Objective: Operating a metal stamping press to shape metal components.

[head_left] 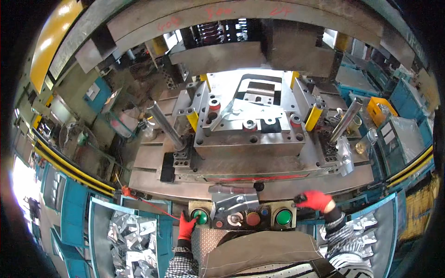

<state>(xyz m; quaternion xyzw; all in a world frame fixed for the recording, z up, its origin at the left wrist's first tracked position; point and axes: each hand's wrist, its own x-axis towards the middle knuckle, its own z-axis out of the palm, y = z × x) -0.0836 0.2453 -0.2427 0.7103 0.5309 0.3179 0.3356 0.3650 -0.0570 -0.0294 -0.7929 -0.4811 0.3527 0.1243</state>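
My left hand (187, 226), in a red glove, is at the left end of the control panel (244, 225). Its thumb rests on the left green push button (200, 217), and the fingers are apart with nothing in them. My right hand (315, 201), also red-gloved, hovers beyond the panel's right end, apart from the right green button (283, 217); its fingers look loosely parted, tips dark, and I see nothing held. A bent sheet-metal part (234, 202) lies across the panel between the buttons. Behind, a flat metal sheet (257, 111) sits on the lower die (250, 149).
Steel guide posts (166, 126) (346, 120) and yellow blocks (314, 116) flank the die; the upper press tooling (218, 55) hangs above. Blue-framed bins of metal parts (132, 241) (368, 231) stand left and right. Another formed part (344, 156) lies on the bed's right.
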